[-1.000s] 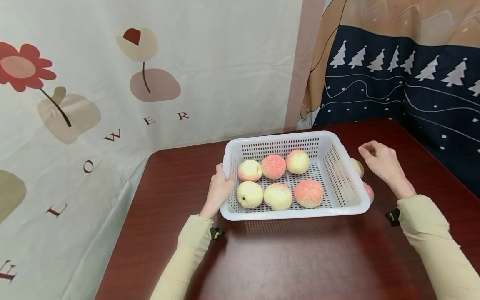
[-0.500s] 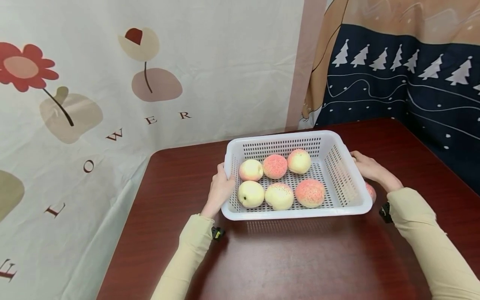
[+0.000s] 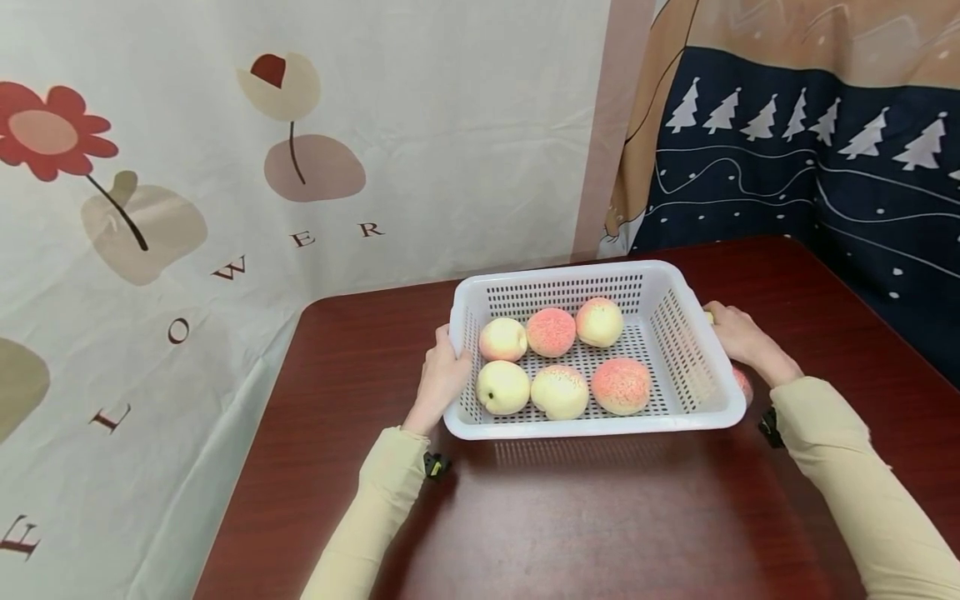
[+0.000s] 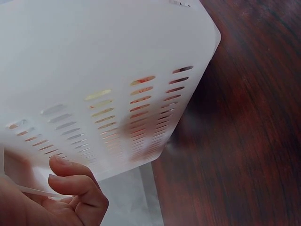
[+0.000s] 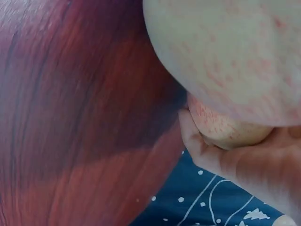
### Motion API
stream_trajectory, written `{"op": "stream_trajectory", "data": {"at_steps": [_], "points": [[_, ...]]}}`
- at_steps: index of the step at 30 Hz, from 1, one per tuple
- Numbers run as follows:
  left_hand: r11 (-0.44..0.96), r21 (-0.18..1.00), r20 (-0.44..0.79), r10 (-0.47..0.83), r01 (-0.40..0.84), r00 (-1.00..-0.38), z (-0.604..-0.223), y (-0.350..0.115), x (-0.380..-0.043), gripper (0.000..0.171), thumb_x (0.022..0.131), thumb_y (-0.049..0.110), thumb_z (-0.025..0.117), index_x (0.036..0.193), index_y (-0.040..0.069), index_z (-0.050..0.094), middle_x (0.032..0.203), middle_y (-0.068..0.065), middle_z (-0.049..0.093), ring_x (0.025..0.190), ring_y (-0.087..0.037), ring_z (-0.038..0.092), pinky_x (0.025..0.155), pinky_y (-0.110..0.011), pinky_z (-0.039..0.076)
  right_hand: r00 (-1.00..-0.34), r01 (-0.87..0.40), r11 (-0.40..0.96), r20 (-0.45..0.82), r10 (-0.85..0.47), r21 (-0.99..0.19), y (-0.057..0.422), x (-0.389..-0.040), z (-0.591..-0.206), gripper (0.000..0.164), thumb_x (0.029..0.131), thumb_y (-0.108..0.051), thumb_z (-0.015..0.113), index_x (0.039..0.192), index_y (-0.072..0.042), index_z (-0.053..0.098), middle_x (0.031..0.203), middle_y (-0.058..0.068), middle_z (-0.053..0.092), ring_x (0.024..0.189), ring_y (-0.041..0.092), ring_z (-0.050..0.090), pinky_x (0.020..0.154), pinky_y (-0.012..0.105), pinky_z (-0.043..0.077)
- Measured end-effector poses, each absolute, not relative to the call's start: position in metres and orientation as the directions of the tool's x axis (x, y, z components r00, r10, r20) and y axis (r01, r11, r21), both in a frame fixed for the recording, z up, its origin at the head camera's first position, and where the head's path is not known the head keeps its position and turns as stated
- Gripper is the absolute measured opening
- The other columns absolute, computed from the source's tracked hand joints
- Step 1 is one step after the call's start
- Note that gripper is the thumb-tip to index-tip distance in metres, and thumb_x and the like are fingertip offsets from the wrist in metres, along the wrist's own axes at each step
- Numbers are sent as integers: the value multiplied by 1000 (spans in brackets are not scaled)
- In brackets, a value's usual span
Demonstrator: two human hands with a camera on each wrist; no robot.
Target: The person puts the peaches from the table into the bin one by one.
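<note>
A white perforated plastic basket [image 3: 600,427] stands on the table with several pink and yellow peaches [image 3: 559,392] in it. At its left end my left hand [image 3: 441,377] grips the rim; the left wrist view has the curled fingers [image 4: 82,190] beside the basket's slotted wall [image 4: 117,42]. My right hand [image 3: 746,340] is just outside the basket's right end, its fingers curled round a peach [image 5: 225,129]. Only a sliver of that peach shows in the head view. Nearer the right wrist camera is another peach [image 5: 221,52], which the basket partly hides in the head view.
The dark red wooden table [image 3: 600,517] extends in front of the basket and to both sides. Behind it hangs a pale flower-print cloth [image 3: 465,150], and at the right a dark blue cloth [image 3: 750,183] with white trees.
My right hand has come down and left toward the basket's right end and taken hold of the peach there. The left hand stays on the basket's rim.
</note>
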State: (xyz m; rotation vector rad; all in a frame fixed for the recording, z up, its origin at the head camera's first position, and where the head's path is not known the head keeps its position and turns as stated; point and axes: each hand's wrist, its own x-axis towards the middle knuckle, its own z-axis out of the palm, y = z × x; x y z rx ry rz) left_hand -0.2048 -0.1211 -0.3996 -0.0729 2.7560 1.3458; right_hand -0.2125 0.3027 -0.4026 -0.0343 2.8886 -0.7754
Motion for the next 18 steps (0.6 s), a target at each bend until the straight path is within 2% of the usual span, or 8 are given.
{"op": "stream_trajectory", "data": {"at_steps": [5,8,13,16,18], "points": [[608,790,-92,-9,-79,-996,-399,-121,-205,54,96,20,45,146,12,26,119,-22,60,90,-32,68,67,-37,56,-993,82,879,-115,30,-471,302,-209,-391,70,98,-47,30,134,13,33,118,35,41,99,43,42,77,52,41],[605,792,-93,-10,-80,-996,-399,-121,-205,54,96,20,45,146,12,26,119,-23,60,91,-32,68,66,-37,56,-992,122,881,-71,101,-457,299,-207,-381,75,97,-51,28,134,15,30,118,38,36,97,46,39,77,56,40],[608,791,-85,-10,-73,-996,-399,-121,-204,54,96,19,44,146,11,26,119,-23,60,91,-33,68,67,-38,56,-974,140,882,95,204,-450,290,-206,-364,73,98,-48,31,130,17,31,118,44,31,100,55,33,88,63,31],[609,790,-79,-10,-69,-997,-400,-121,-205,53,96,19,45,145,11,27,119,-23,60,90,-33,68,67,-38,56,-952,120,890,204,229,-440,283,-205,-354,67,97,-43,34,127,17,33,117,44,31,102,55,31,87,62,27],[608,791,-78,-9,-67,-997,-400,-121,-205,53,95,19,45,145,11,27,118,-23,60,90,-33,68,66,-37,55,-938,116,892,248,243,-437,277,-205,-347,67,97,-43,34,128,16,35,120,43,32,104,54,31,85,61,30]]}}
